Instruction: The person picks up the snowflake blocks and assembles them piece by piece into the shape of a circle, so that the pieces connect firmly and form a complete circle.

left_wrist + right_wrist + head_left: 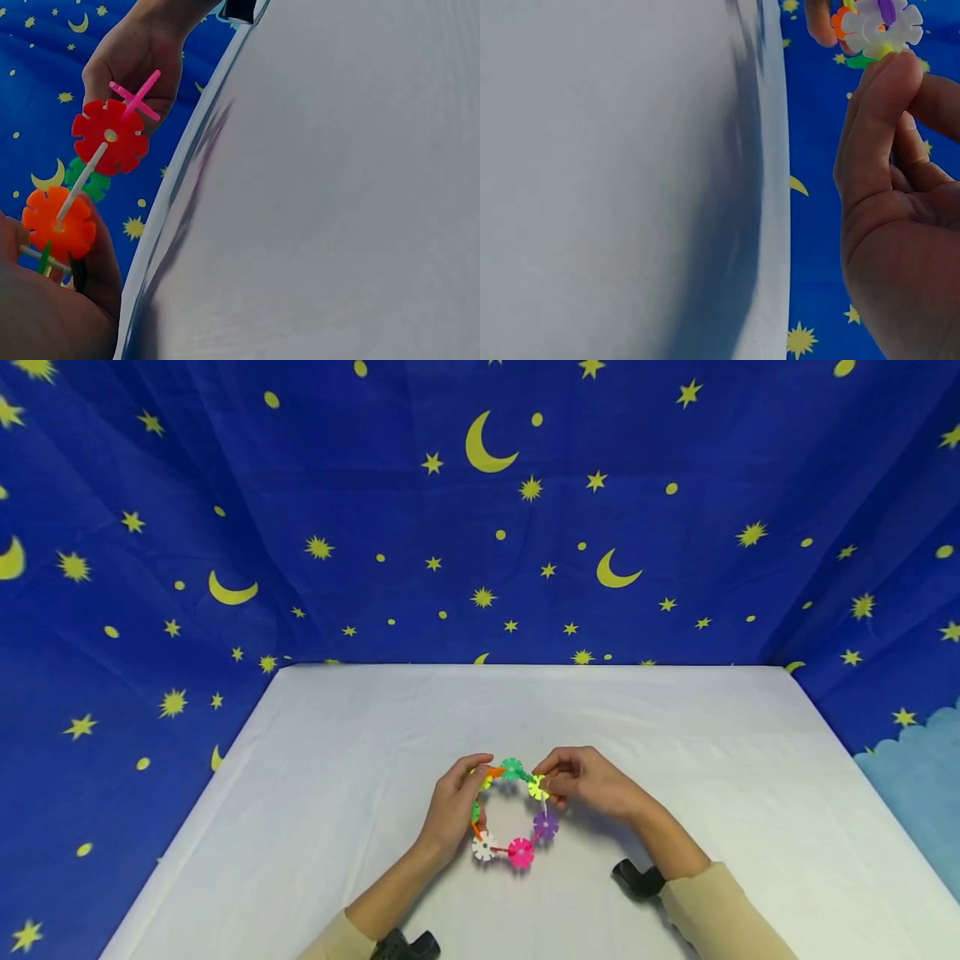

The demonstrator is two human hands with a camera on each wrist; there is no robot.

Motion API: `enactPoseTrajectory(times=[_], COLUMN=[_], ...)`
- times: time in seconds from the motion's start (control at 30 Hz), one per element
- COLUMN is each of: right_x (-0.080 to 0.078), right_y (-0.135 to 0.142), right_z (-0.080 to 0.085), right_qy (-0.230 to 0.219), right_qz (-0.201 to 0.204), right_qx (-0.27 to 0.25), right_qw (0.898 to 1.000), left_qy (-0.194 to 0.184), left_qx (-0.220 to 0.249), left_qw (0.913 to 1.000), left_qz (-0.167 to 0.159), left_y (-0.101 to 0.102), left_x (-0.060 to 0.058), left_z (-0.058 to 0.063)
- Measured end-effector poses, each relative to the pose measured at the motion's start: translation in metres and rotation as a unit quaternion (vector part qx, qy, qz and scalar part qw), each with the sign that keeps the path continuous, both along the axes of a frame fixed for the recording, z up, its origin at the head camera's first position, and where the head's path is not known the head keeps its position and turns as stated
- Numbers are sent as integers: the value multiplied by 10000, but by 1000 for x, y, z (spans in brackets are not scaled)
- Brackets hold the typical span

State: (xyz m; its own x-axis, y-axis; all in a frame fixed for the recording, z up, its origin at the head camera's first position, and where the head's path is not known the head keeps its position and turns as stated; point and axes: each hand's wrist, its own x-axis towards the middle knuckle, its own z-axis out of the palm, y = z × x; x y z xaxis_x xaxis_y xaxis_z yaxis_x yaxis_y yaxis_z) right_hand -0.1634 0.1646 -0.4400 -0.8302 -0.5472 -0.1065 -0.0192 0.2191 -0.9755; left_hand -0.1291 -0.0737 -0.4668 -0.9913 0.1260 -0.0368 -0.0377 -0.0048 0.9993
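Slotted, flower-shaped plastic discs, linked edge to edge, make a ring held above the white table. My left hand [447, 810] grips the ring's left side, partly hiding a yellow and a green disc [476, 812]. At the upper right, my right hand [588, 781] pinches a yellow disc [537, 787] between thumb and fingers. A teal disc [512, 768] is at the top, a purple disc [546, 825] at the right, and a pink disc [521, 852] and a white disc [484, 846] at the bottom. The left wrist view shows a red disc [111, 136] and an orange disc [58, 223] from the side.
A white cloth covers the table [360, 718]. Behind and beside it hangs a blue curtain [420, 510] with yellow moons and stars. Black wrist devices sit by the left sleeve [341, 939] and the right sleeve [720, 910].
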Motion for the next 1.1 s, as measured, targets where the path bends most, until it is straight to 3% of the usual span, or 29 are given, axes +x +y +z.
enactPoseTrajectory(times=[0.23,0.53,0.87,1.1], right_x=[-6,-9,-11,-14], right_y=[8,17,26,26], right_z=[-6,-7,-5,-9], right_qy=[-104,-316,-170,-18], right_qz=[-257,-574,-605,-578], right_qx=[203,522,876,1195], right_qw=[9994,9965,9942,9911], left_qy=[-226,-269,-550,-639], left_qx=[447,-271,445,232], left_qw=[9987,9989,9956,9957], left_qz=[-116,-280,-620,-622], left_y=[-3,-9,-12,-12], left_x=[-2,-7,-7,-8], left_z=[2,1,0,4])
